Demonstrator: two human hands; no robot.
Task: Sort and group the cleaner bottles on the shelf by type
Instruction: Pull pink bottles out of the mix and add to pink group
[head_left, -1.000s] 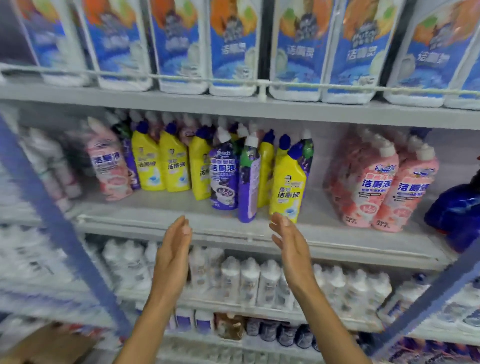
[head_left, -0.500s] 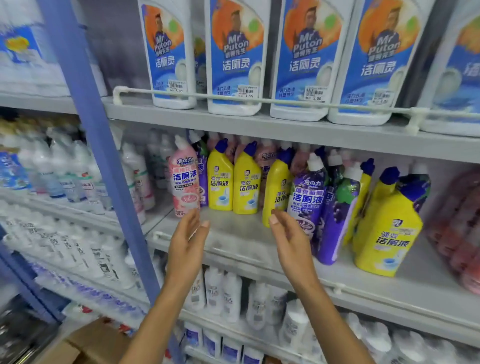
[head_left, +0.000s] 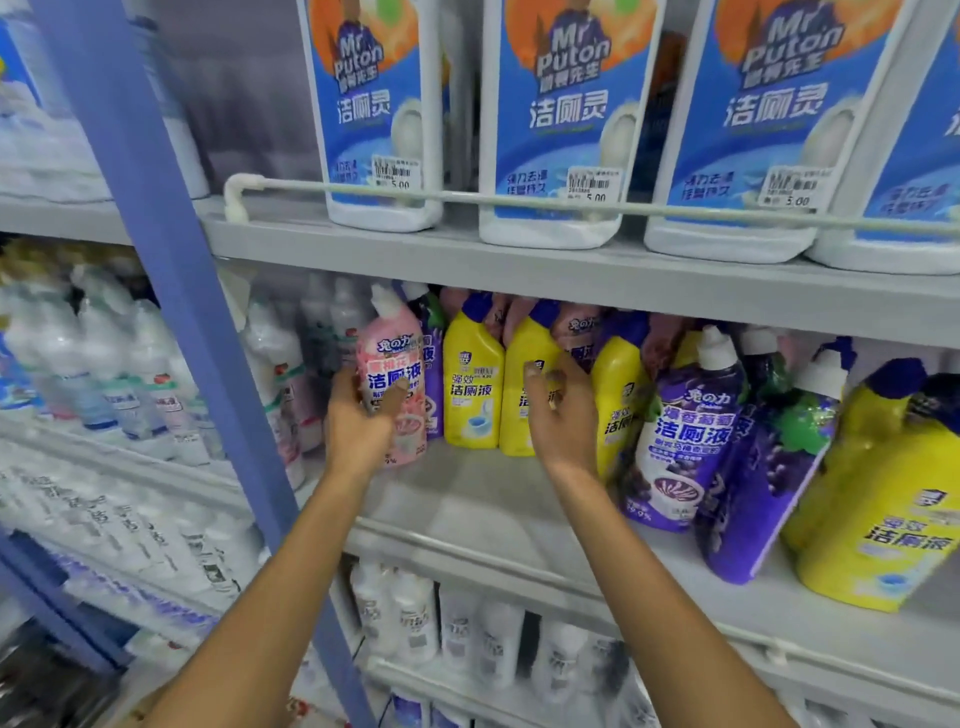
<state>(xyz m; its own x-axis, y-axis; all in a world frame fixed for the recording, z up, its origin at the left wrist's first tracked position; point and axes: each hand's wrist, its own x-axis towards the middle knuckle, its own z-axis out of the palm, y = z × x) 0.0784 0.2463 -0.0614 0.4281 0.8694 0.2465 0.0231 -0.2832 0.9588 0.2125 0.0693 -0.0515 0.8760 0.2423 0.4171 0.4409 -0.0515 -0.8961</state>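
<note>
Two hands (head_left: 358, 431) (head_left: 563, 415), at least four yellow bottles (head_left: 472, 384) (head_left: 514, 353) (head_left: 618, 410) (head_left: 872, 493)

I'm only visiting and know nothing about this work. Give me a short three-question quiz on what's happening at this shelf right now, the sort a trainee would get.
1. True or false: the left hand grips the pink bottle.
2. Which colour is the bottle directly behind the right hand? A yellow, B purple, C white.
3. Fill in: the large Mr Puton bottles stand one level ___ the pink bottle.
Key: 1 true. 2 A, a yellow bottle. 3 above.
</note>
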